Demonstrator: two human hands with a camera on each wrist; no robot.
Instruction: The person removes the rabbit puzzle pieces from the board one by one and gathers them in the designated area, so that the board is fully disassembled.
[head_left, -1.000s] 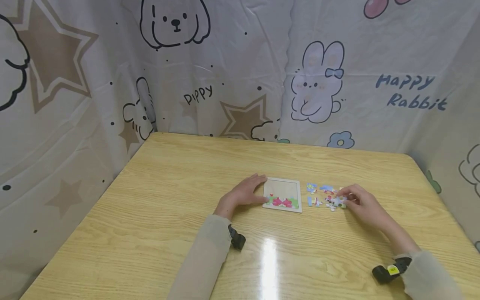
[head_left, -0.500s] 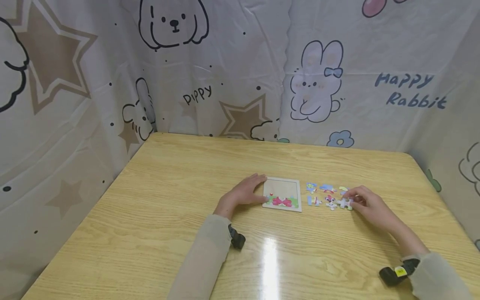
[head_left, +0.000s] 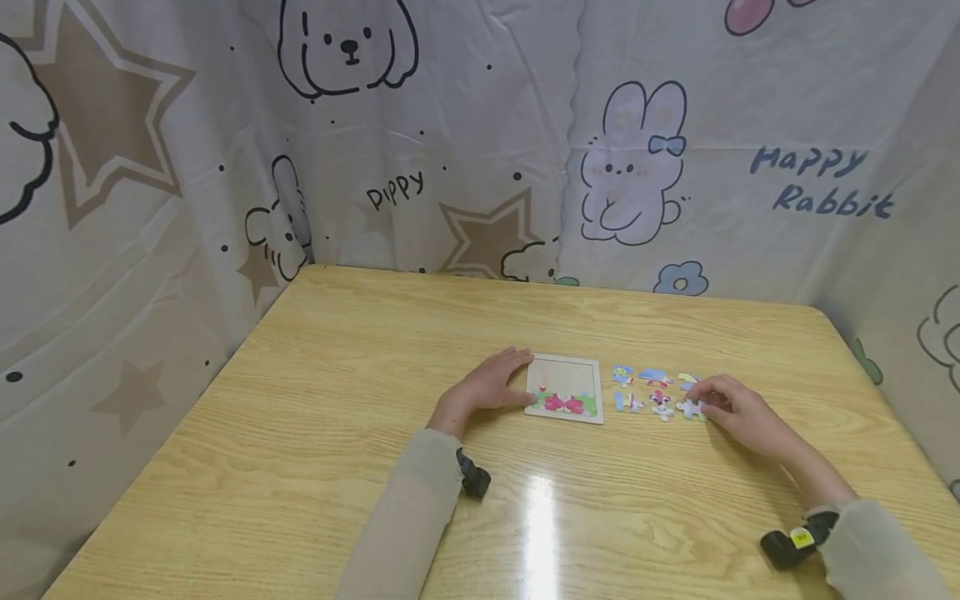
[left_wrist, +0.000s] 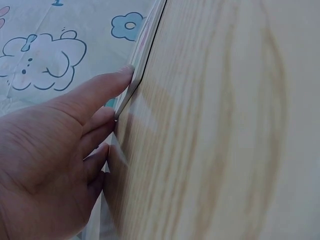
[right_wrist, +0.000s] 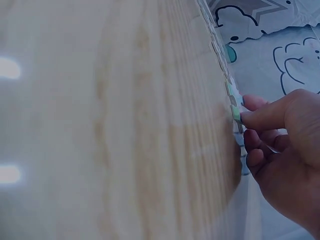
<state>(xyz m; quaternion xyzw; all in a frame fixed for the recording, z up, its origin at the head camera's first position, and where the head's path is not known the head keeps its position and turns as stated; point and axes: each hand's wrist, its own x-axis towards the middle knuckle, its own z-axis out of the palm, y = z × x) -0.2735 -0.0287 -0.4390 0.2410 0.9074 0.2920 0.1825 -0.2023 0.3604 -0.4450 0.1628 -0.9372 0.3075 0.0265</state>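
Observation:
My left hand (head_left: 491, 382) rests at the left side of a square wooden puzzle tray (head_left: 564, 375), thumb on its near left edge and fingers at the far left corner. Pink and green pieces (head_left: 564, 404) fill the tray's near strip; bare wood shows above. Right of the tray, several loose jigsaw pieces lie in two rows. My right hand (head_left: 738, 417) pinches the near-row piece at the right end, a pale jigsaw piece (head_left: 688, 408), between thumb and fingers. Its green edge shows in the right wrist view. A piece with a red-eared animal face (head_left: 661, 403) lies just left of it.
Other loose pieces include a blue one with a yellow flower (head_left: 622, 375) and a blue and red one (head_left: 655, 377). A yellow curved piece (head_left: 687, 381) is partly behind my right fingers. The wooden table (head_left: 375, 350) meets a printed curtain (head_left: 487, 125) at the back.
My right hand has shifted to the right with the pale jigsaw piece, which earlier overlapped the animal-face piece and now lies beside it. The left hand and tray stay put.

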